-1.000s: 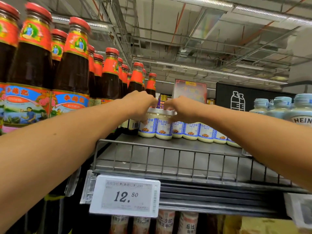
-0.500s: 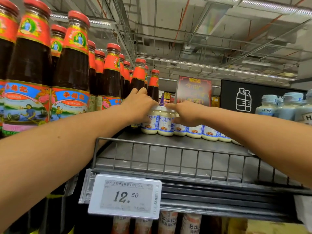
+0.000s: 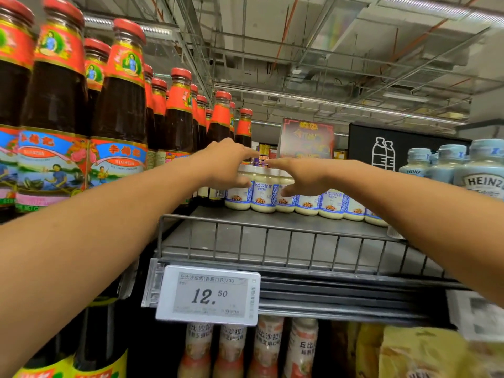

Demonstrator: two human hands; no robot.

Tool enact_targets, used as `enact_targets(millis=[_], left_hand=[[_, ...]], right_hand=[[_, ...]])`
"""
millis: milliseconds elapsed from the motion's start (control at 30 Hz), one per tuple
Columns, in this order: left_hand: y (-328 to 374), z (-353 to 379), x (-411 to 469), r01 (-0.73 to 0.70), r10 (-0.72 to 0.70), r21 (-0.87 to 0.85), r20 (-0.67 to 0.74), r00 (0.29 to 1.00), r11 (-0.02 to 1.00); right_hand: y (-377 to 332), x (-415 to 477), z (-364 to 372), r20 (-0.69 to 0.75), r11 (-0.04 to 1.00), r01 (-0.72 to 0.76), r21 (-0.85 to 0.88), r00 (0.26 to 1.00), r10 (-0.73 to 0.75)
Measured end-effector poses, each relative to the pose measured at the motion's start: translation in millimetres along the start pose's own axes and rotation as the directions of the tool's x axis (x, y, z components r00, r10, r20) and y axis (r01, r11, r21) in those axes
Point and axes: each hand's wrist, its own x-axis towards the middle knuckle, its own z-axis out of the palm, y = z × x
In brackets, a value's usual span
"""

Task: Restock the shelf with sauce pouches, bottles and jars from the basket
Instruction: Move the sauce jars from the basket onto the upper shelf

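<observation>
L hand (image 3: 226,165) & R hand (image 3: 298,175), both w/ fingers spread, holding nothing, over jars (image 3: 263,199) along shelf (image 3: 272,241) back edge.

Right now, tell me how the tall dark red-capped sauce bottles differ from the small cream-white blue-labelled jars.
The tall dark red-capped sauce bottles taper to narrow necks; the small cream-white blue-labelled jars are squat with wide white lids. The bottles stand far taller than the jars. The bottles reach the front; the jars sit far back on their grey wire-fronted shelf. Both stand upright in rows.
</observation>
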Motion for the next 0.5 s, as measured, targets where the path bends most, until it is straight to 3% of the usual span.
enact_targets(millis=[233, 400, 500], left_hand=[[25, -32, -23, -0.139, 0.146, -0.205, 0.022, 0.989, 0.969], [40, -46, -38, -0.224, 0.222, -0.295, -0.039, 0.974, 0.929], [52, -53, -51, -0.284, 0.263, -0.367, -0.107, 0.959, 0.886]], right_hand=[[-18, -51, -26, -0.051, 0.998, -0.042, 0.055, 0.998, 0.045], [-39, -93, -23, -0.204, 0.978, -0.069, 0.197, 0.973, 0.110], [-52, -119, -18, -0.343, 0.954, -0.082, 0.290, 0.922, 0.183]])
